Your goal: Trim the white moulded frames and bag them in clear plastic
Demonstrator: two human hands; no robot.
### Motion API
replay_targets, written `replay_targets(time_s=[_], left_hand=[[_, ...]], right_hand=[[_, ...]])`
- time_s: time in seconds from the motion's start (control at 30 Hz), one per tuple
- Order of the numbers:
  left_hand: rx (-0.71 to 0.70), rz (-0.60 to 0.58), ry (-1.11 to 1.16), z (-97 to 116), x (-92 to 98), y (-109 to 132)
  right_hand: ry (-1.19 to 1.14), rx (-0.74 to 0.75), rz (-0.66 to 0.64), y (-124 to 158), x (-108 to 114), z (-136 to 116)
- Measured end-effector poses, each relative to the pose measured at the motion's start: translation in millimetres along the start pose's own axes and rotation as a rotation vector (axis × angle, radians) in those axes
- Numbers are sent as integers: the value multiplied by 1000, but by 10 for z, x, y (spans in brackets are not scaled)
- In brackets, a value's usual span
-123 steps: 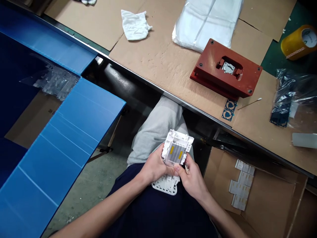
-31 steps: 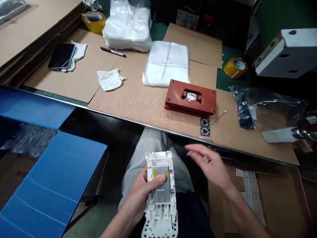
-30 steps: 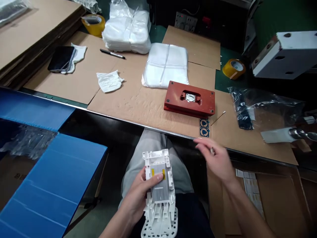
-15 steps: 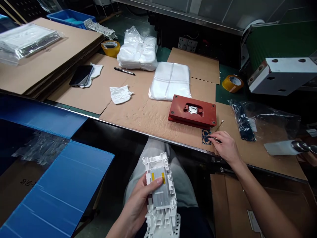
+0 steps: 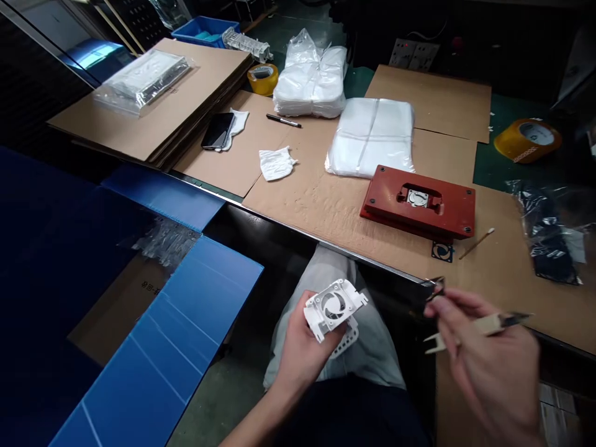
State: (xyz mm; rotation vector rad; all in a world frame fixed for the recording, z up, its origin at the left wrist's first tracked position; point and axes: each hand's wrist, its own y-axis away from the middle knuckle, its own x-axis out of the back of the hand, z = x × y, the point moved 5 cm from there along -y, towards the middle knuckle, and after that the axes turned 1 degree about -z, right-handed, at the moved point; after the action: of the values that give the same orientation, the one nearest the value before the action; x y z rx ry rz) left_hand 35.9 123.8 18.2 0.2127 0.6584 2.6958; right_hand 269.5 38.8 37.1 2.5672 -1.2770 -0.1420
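Observation:
My left hand (image 5: 302, 341) is closed around a white plastic housing (image 5: 333, 307), held above my lap. Its end, with a round fan-like opening, faces up toward me. At the right, in front of the table edge, my right hand (image 5: 488, 354) pinches a thin black sticker-like piece (image 5: 436, 290) between thumb and fingers. A beige two-pronged tool with a dark pointed end, like tweezers (image 5: 488, 324), lies across the same hand. A black square with a round cut-out (image 5: 442, 251) is on the cardboard beside the red fixture block (image 5: 423, 217), which has a small white-metal part in its recess.
A cotton swab (image 5: 477, 243) lies right of the block. Farther back are bundled white bags (image 5: 372, 136), a pen (image 5: 284, 121), a white cloth piece (image 5: 277, 164), a phone (image 5: 218, 131) and tape (image 5: 528, 141). Stacked cardboard (image 5: 153, 136) stands left; a blue panel (image 5: 162, 347) is lower left.
My right hand has lifted off the table toward me with a black piece. My left hand has turned the housing so its fan-opening end faces me. The view has shifted left.

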Motion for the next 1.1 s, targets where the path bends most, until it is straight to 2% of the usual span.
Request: replay_targets(time_s=[0.1, 0.17, 0.23, 0.47, 1.1], left_hand=[[-95, 22, -72, 57, 11, 8], [-141, 45, -82, 69, 29, 18], [-161, 65, -100, 61, 44, 32], [-207, 86, -126, 35, 40, 97], [-254, 83, -172, -11, 65, 111]], right_hand=[[-33, -229, -265, 484, -316, 222], [-51, -291, -409, 660, -471, 302], [-67, -302, -470, 727, -568, 339], [-145, -324, -458, 733, -679, 336], [-53, -367, -468, 677, -672, 333]])
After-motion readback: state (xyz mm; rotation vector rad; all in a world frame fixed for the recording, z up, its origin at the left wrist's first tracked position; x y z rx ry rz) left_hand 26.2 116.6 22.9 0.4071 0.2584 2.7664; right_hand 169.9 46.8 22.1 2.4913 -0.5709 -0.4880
